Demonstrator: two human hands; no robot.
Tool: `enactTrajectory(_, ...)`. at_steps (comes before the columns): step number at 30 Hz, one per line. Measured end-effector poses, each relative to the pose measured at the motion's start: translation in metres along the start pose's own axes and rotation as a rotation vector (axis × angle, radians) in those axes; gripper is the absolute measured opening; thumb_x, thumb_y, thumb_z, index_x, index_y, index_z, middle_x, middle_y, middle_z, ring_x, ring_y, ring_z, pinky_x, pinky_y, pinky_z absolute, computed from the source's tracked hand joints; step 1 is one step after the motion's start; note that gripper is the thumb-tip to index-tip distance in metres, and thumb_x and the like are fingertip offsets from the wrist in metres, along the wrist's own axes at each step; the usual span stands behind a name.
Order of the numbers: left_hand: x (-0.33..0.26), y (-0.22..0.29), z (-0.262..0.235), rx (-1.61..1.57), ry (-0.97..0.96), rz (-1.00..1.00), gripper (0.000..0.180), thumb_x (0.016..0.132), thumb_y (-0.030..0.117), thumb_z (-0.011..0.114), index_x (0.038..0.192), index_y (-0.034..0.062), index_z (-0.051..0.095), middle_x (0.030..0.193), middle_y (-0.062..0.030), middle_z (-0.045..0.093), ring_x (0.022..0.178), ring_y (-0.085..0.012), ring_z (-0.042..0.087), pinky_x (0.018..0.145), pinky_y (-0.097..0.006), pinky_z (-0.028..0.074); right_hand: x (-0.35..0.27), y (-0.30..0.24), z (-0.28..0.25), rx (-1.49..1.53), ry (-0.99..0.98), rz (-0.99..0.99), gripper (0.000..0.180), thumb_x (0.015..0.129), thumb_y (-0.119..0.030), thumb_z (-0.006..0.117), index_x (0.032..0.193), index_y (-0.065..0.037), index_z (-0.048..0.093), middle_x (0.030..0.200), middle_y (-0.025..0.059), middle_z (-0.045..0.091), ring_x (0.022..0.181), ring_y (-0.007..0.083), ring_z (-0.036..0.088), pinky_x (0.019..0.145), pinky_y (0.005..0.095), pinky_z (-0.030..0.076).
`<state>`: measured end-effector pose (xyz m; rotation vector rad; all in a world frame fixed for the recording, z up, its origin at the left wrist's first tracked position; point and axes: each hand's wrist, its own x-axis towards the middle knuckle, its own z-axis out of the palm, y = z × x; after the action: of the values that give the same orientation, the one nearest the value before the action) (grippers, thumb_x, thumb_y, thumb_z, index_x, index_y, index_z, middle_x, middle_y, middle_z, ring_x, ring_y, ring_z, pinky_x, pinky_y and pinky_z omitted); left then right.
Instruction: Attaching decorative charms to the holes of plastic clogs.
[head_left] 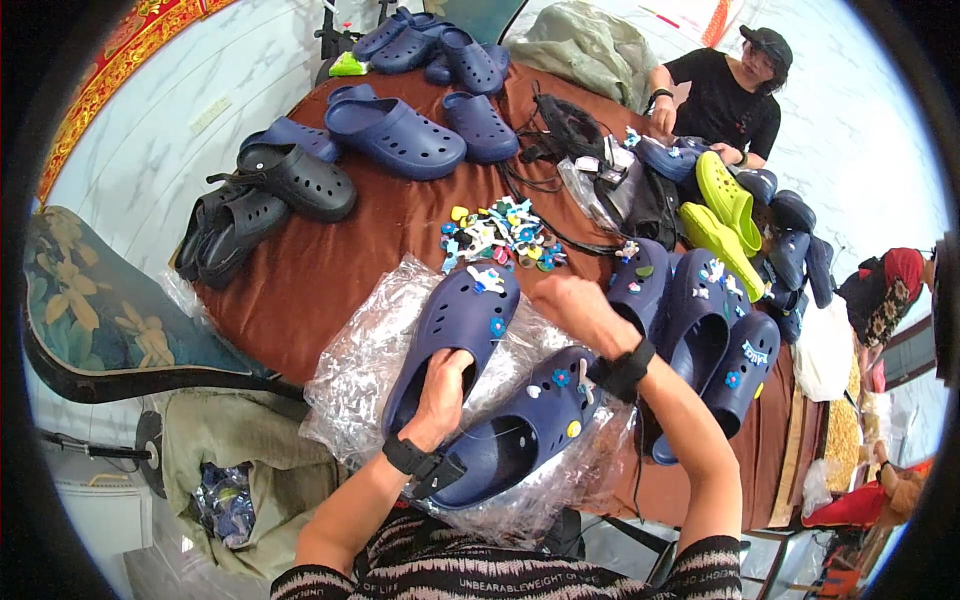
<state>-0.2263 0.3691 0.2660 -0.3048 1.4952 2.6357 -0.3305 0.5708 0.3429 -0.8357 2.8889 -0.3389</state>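
Observation:
A navy blue foam clog with a white charm and a blue flower charm on its toe tilts up in front of me. My left hand reaches into its opening and grips it. To the right of its toe, my right hand is closed with the fingers curled; what they hold, if anything, is hidden. A second navy clog with several charms lies against the first, nearer to me. Both are over crinkled clear plastic. Just beyond the toe is a loose pile of small colourful shoe charms.
More decorated navy clogs stand at right, near lime green clogs. Black clogs and plain navy clogs sit farther back on the brown cloth. A co-worker handles a clog at the far right.

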Motion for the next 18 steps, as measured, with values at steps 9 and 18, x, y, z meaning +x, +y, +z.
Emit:
enactTrajectory(9, -0.014, 0.020, -0.007, -0.121, -0.005, -0.084, 0.011, 0.088, 0.017, 0.056, 0.084, 0.0071, 0.058, 0.086, 0.0017, 0.052, 0.082, -0.0088, 0.048, 0.078, -0.027, 0.039, 0.058, 0.053, 0.022, -0.046, 0.223, 0.038, 0.027, 0.082, -0.011, 0.066, 0.108, -0.006, 0.064, 0.104, 0.0174, 0.063, 0.098, 0.0370, 0.062, 0.081, 0.0460, 0.050)
enactTrajectory(18, -0.009, 0.025, -0.008, -0.465, -0.026, -0.224, 0.070, 0.094, 0.057, 0.050, 0.134, -0.0002, 0.043, 0.133, -0.0146, 0.050, 0.123, -0.0257, 0.046, 0.109, -0.037, 0.031, 0.080, 0.065, 0.043, -0.086, 0.145, 0.053, 0.030, 0.079, -0.008, 0.066, 0.109, -0.009, 0.065, 0.104, 0.0154, 0.064, 0.100, 0.0350, 0.062, 0.083, 0.0443, 0.051)
